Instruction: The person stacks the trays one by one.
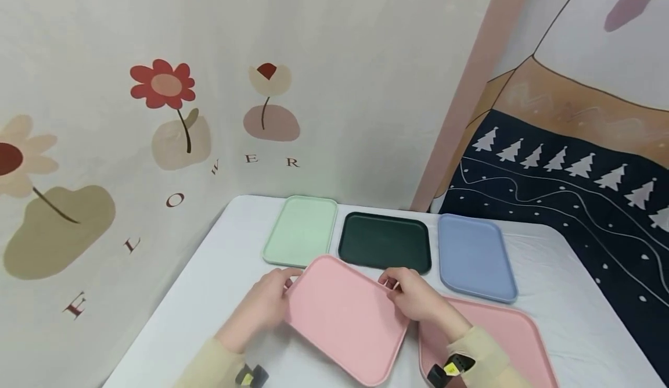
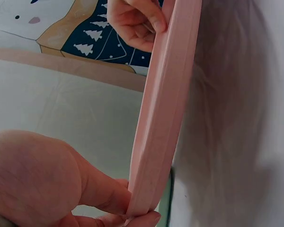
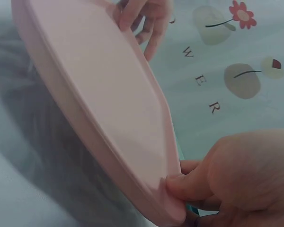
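I hold a pink tray (image 1: 345, 318) by its two far corners, lifted and tilted over the white table (image 1: 209, 295). My left hand (image 1: 274, 298) pinches the left rim, thumb on top. My right hand (image 1: 410, 292) grips the right rim. The left wrist view shows the pink tray (image 2: 165, 118) edge-on, with my left hand (image 2: 128, 208) pinching its near end and my right hand (image 2: 142, 26) at the far end. In the right wrist view my right hand (image 3: 189, 187) pinches the corner of the pink tray (image 3: 99, 90) and my left hand (image 3: 144, 21) holds the far rim.
A second pink tray (image 1: 512, 330) lies on the table under my right forearm. At the back, in a row, lie a mint green tray (image 1: 301, 229), a dark green tray (image 1: 385, 241) and a blue tray (image 1: 475, 257). Patterned cloth walls stand behind and to the right.
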The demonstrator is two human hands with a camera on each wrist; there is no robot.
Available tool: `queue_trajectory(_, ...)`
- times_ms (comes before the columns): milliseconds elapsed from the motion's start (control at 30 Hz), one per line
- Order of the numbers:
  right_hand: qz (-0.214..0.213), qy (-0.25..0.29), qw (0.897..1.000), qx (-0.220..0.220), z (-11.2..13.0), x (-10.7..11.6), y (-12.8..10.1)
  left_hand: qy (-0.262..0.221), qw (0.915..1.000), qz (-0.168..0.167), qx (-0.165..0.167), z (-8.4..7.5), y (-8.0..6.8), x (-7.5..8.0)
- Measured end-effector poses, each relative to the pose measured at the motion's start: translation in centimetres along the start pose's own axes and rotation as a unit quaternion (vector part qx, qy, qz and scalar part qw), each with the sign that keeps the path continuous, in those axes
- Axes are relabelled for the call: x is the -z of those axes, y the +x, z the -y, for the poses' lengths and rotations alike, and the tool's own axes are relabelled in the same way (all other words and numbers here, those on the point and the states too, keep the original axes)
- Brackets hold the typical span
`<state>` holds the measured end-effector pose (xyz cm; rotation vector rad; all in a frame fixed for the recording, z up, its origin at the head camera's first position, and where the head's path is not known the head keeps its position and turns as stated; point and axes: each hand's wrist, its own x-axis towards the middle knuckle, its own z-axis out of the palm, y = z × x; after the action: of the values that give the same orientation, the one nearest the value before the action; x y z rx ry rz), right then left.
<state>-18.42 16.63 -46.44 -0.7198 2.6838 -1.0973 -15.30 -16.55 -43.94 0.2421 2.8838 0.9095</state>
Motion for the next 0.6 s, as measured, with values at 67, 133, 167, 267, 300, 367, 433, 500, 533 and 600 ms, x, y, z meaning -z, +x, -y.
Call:
queue_trajectory(67, -0.003, 0.011, 1.0, 0.001, 0.0, 0.3, -0.5, 0.001, 1.0, 0.003, -0.006, -0.3, 0.6, 0.1)
queue_trajectory(133, -0.005, 0.026, 1.0, 0.003, 0.0, 0.7, -1.0, 0.004, 0.9999, 0.003, -0.014, -0.6, 1.1, 0.3)
queue_trajectory(167, -0.006, 0.03, 1.0, 0.004, -0.1, 0.8, -1.2, 0.006, 0.9998, 0.003, -0.017, -0.8, 1.3, 0.4)
queue_trajectory(267, -0.011, 0.047, 0.999, 0.005, 0.1, 1.3, -1.8, 0.02, 0.9995, 0.003, -0.023, -1.4, 1.9, 0.7)
queue_trajectory(300, -0.012, 0.052, 0.999, 0.002, 0.2, 1.4, -2.1, 0.027, 0.9993, 0.002, -0.026, -1.7, 2.2, 0.8)
queue_trajectory(367, -0.011, 0.064, 0.998, -0.002, 0.3, 1.7, -2.5, 0.036, 0.9989, 0.003, -0.03, -2.1, 2.7, 1.0)
queue_trajectory(433, -0.009, 0.079, 0.997, -0.014, 0.4, 2.0, -2.9, 0.045, 0.9984, 0.005, -0.033, -2.6, 3.2, 1.1)
queue_trajectory(500, -0.006, 0.094, 0.995, -0.029, 0.6, 2.2, -3.3, 0.056, 0.9975, 0.004, -0.042, -3.0, 3.8, 1.2)
queue_trajectory(533, -0.005, 0.101, 0.994, -0.034, 0.6, 2.3, -3.5, 0.06, 0.9971, 0.004, -0.046, -3.2, 4.1, 1.3)
queue_trajectory(600, -0.001, 0.115, 0.992, -0.046, 0.8, 2.5, -3.8, 0.067, 0.9964, 0.002, -0.053, -3.6, 4.6, 1.3)
